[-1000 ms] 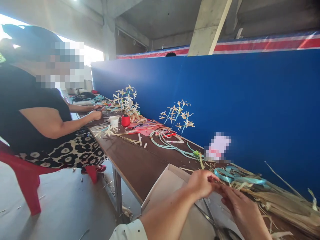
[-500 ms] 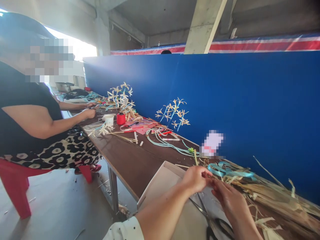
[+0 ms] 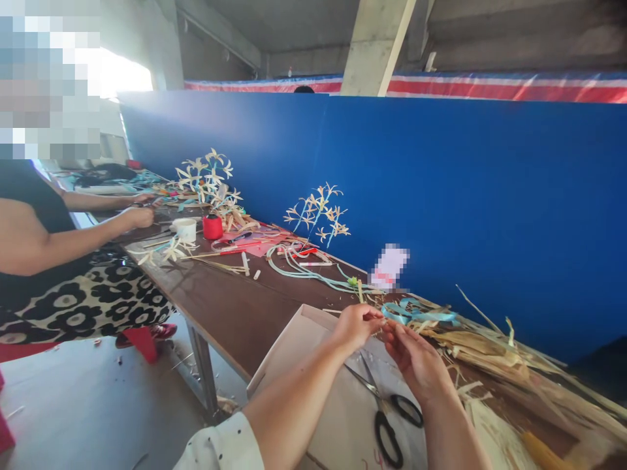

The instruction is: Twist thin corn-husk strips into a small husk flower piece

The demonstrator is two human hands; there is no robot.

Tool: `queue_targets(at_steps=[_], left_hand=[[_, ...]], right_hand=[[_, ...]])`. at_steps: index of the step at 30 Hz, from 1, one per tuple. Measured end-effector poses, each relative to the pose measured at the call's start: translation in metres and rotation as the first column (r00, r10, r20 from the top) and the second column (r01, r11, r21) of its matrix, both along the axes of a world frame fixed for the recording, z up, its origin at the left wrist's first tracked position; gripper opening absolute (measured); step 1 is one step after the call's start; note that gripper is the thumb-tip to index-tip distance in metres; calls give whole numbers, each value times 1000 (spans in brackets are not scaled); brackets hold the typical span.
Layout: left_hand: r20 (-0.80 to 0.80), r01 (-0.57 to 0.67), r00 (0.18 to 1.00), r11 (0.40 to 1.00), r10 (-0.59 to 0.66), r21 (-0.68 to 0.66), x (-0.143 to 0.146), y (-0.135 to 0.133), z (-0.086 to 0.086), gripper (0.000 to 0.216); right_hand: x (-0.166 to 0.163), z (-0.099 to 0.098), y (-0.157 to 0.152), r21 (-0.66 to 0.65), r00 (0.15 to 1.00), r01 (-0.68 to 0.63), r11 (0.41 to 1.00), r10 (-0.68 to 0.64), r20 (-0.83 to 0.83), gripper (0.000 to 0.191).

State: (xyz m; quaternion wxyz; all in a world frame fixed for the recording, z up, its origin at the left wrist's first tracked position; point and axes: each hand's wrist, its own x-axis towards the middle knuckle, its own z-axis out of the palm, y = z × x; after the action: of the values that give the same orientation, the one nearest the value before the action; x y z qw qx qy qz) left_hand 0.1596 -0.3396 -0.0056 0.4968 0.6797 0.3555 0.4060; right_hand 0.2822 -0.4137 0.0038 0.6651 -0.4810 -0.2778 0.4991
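Note:
Above a shallow white box lid (image 3: 289,343), my left hand (image 3: 356,326) and my right hand (image 3: 414,356) meet at the fingertips. Both are closed in a pinch, and whatever lies between the fingers is too small to make out. A pair of scissors (image 3: 386,408) with black handles rests on the lid below my hands, its blades slightly apart. Just beyond my fingers lies a loop of light blue ribbon (image 3: 406,310). To the right of my right hand are dried, straw-coloured husks (image 3: 482,352).
Pale flowers on blue stems (image 3: 318,215) stand by the blue partition (image 3: 465,196). Pale blue cords (image 3: 304,277), a red thread spool (image 3: 212,227) and a white cup (image 3: 185,230) lie along the brown table (image 3: 220,313). At left another person's hands (image 3: 137,214) work over the table.
The view has swung to the right, so things sit further left. My fingertips stay together, and more of the scissors shows below them.

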Motion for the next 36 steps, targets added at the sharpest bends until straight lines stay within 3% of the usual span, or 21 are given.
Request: queue_targets(at_steps=[10, 16, 24, 36], left_hand=[[-115, 18, 993, 995, -6, 97, 2, -4, -3, 37], [-130, 33, 991, 996, -21, 88, 0, -7, 2, 40], [-142, 34, 990, 991, -15, 131, -1, -3, -3, 35], [-131, 13, 991, 990, 5, 143, -2, -5, 0, 35]], right_hand=[[1, -8, 3, -20, 957, 95, 995, -86, 276, 31], [3, -6, 2, -8, 980, 74, 997, -71, 184, 27], [4, -6, 0, -60, 944, 115, 992, -91, 317, 32], [3, -7, 2, -50, 964, 113, 992, -97, 246, 24]])
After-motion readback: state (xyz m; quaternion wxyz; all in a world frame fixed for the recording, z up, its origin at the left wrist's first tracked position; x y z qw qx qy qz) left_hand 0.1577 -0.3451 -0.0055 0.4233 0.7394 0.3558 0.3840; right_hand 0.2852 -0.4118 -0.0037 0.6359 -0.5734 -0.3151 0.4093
